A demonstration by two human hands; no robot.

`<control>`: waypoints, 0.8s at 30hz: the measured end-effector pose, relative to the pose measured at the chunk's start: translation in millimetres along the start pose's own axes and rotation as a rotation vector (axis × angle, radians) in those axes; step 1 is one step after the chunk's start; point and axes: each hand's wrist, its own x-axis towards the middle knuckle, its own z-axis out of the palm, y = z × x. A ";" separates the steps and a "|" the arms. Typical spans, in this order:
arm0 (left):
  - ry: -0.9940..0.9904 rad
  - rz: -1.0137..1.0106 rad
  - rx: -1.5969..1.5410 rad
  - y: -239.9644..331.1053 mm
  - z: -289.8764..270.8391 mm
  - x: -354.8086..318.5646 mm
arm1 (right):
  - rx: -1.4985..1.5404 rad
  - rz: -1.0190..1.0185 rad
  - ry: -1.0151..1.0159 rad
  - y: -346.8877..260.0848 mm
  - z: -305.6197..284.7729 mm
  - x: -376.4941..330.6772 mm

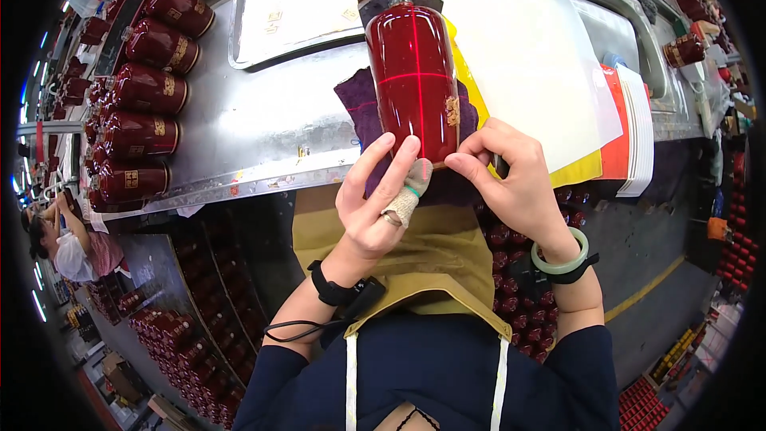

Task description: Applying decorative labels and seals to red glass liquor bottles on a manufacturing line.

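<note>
A glossy red glass bottle [415,80] lies on a purple cloth [359,108] on the steel bench [255,128], its base toward the person and a small gold label [452,111] on its right side. Both hands, the left [373,199] and the right [515,179], press curled fingertips to the bottle's base, with a bandaged left finger between them. A row of dark red bottles with gold labels [148,92] lies at the bench's left end.

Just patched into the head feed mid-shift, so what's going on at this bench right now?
A person holds a glossy red bottle lying on a purple cloth on a metal workbench. The left hand steadies its base end, one finger taped. The right hand pinches at a small gold label on the bottle's side. A red cross of light falls on the bottle. More red bottles lie in a row to the left.
</note>
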 end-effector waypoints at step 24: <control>0.083 -0.088 -0.066 -4.2 8.8 -8.5 | 0.271 0.315 0.074 0.0 21.5 -11.5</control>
